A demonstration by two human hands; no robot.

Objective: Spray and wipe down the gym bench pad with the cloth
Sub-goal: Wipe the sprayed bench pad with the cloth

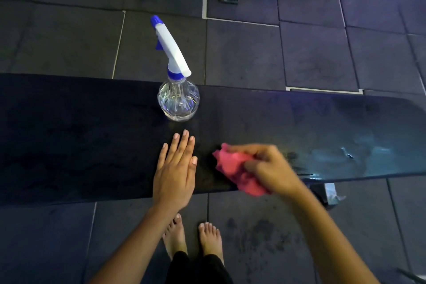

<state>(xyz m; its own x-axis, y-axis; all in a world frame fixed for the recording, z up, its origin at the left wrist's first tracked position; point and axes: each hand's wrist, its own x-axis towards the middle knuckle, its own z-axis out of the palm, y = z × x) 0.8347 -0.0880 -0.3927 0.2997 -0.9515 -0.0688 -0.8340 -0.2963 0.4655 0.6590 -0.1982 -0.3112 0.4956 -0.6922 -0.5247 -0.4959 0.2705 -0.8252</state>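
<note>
Bench pad (92, 136): dark, seemingly wet sheen rightward.

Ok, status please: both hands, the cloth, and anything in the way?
Left hand flat on bench pad, empty. Right hand grips pink cloth, on pad. Spray bottle upright on pad, far edge.

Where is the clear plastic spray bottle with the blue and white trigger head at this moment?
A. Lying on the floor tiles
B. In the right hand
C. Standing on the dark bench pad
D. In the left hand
C: the clear plastic spray bottle stands upright on the dark bench pad, with neither hand touching it.
</note>
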